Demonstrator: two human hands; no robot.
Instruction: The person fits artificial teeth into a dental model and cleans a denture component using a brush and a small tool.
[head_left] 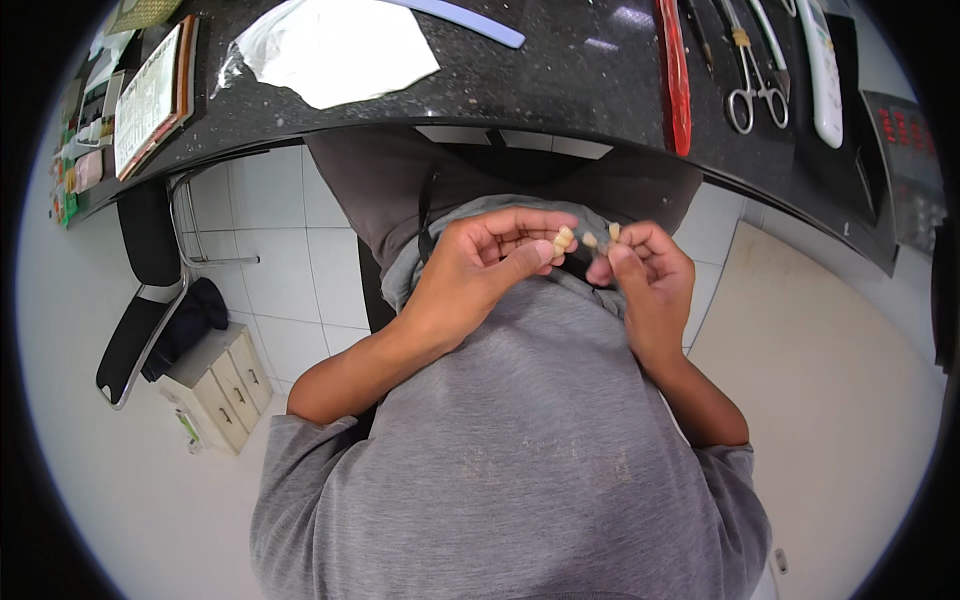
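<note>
Over my lap, in front of the desk, my two hands are close together. Between thumb and fingers, my left hand [500, 250] pinches a small dental bridge [563, 240], cream-coloured and made of joined tooth shapes. My right hand [652, 275] is closed, with a cream tooth-shaped tab [614, 231] sticking up from the fingertips. A second tooth-shaped tab [590, 240] points toward the bridge from the same hand; how it is held is blurred. The tabs and the bridge are side by side with a small gap.
On the dark desk [560, 85] lie a white sheet [335, 50], a lilac strip [465, 22], a red packet [674, 80], scissor-handled forceps [745, 90] and a white handheld device [822, 75]. A framed card [150, 100] stands left. A black chair [150, 240] and drawer unit [222, 390] are below.
</note>
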